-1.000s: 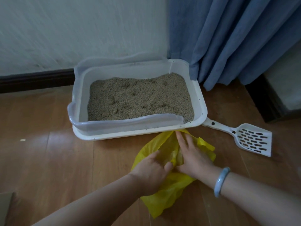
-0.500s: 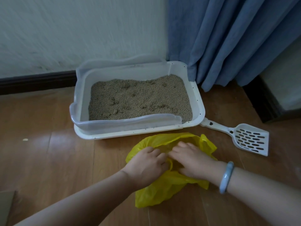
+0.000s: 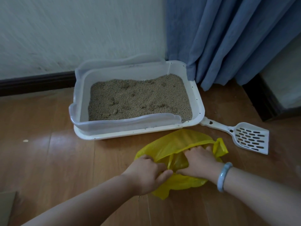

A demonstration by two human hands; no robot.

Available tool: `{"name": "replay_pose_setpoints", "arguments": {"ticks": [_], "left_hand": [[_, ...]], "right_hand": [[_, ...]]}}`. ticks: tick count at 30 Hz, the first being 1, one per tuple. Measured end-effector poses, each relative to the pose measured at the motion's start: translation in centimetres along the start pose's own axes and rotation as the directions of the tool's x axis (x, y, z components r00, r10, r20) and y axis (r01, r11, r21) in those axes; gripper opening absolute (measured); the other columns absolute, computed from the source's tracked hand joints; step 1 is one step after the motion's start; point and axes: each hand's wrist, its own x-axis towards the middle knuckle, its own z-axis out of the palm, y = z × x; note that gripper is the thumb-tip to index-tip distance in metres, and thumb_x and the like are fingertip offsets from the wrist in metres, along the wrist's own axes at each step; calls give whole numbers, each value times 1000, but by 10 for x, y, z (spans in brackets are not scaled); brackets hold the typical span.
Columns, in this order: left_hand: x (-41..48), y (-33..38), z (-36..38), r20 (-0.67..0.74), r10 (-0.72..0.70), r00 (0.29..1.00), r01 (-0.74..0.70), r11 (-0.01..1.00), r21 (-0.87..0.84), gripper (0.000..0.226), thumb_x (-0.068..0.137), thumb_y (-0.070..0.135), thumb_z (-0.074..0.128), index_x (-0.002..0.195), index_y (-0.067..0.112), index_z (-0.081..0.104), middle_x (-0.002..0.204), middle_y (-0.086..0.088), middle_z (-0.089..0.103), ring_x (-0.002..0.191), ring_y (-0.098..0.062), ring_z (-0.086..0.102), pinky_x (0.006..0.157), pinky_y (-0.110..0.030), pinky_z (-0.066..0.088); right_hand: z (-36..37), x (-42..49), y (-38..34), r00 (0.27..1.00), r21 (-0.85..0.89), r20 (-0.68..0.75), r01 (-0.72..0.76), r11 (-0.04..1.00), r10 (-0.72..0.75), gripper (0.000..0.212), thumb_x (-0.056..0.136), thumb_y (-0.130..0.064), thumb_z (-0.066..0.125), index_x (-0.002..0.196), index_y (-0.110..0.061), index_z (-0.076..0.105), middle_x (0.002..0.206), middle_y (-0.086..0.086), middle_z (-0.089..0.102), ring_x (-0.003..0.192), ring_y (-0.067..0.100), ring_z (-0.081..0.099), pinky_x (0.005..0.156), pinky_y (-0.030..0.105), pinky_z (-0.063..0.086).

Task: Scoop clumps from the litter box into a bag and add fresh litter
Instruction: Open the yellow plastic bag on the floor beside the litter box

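Observation:
A white litter box [image 3: 199,105] with a clear plastic rim stands on the wooden floor against the wall, filled with tan litter [image 3: 140,98] that shows several clumps and dents. In front of it lies a yellow plastic bag [image 3: 175,142], its mouth pulled open. My left hand [image 3: 147,172] grips the bag's near-left edge. My right hand [image 3: 201,159], with a pale bangle on the wrist, has its fingers curled over the bag's rim on the right side. A white slotted scoop [image 3: 249,138] lies on the floor to the right of the box.
A blue curtain [image 3: 228,38] hangs behind the box's right corner. A dark-framed piece of furniture [image 3: 276,95] stands at the right. A cardboard corner [image 3: 6,206] shows at the lower left. Bare wooden floor [image 3: 40,152] spreads to the left.
Both hands have pulled apart, spreading the bag's mouth wider. The bag now stands puffed open instead of lying flat under the hands.

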Motion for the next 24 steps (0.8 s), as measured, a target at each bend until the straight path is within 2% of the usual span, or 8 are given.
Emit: {"name": "replay_pose_setpoints", "arguments": {"ticks": [3,6,12,15,17,19,21,24], "left_hand": [[4,3,2,-53,-97,994,102,990,95,45,100,45,20,90,19,56,80,-9,66,85,-30,57,95,-32,31],[6,1,4,-12,-184,983,182,961,206,27,95,36,37,107,19,55,89,-8,70,90,-29,60,104,-34,26],[-1,-17,13,4,-187,982,164,872,462,55,87,36,49,134,14,32,122,-9,53,119,-30,44,113,-43,8],[-10,-31,14,-23,-77,997,79,874,480,74,64,55,67,125,14,56,111,-9,60,107,-30,55,106,-44,21],[-16,-37,16,-50,61,997,-32,895,446,67,58,60,65,111,18,65,102,-5,65,100,-26,58,101,-43,26],[-23,-40,20,-85,156,984,-109,908,405,60,70,60,55,114,20,62,111,-3,64,109,-25,54,103,-43,28],[-26,-37,19,-136,197,971,-138,924,356,52,79,55,51,115,20,61,118,-3,62,115,-24,53,105,-42,28],[-20,-33,22,-190,195,962,-123,934,336,38,81,39,51,112,21,63,118,0,62,117,-22,55,108,-39,28]], "right_hand": [[3,-3,-7,997,80,-52,-47,996,51,82,66,-79,50,130,-28,44,134,-1,49,124,25,44,100,48,29],[5,-9,-15,995,98,-85,-48,994,56,78,67,-78,51,126,-27,46,131,0,52,121,26,46,99,45,32],[10,-7,-21,992,92,-123,44,995,-32,89,67,-74,56,138,-31,26,133,2,47,123,28,42,98,46,33],[8,-8,-17,972,84,-165,180,980,-165,89,71,-67,59,144,-35,18,135,0,40,125,26,38,100,44,34],[9,-7,-14,888,6,-305,362,932,-343,77,71,-61,63,137,-34,37,128,-2,47,118,22,44,96,38,37],[11,-5,-12,736,-62,-479,515,855,-478,54,67,-52,68,114,-30,57,116,-5,56,108,17,49,91,31,36],[12,-4,-10,629,-73,-576,597,799,-522,39,69,-46,68,102,-26,61,108,-6,58,105,16,50,89,29,32],[15,-3,-10,684,-22,-534,576,817,-496,47,70,-52,65,110,-29,57,117,-4,56,114,19,46,96,35,31]]}}
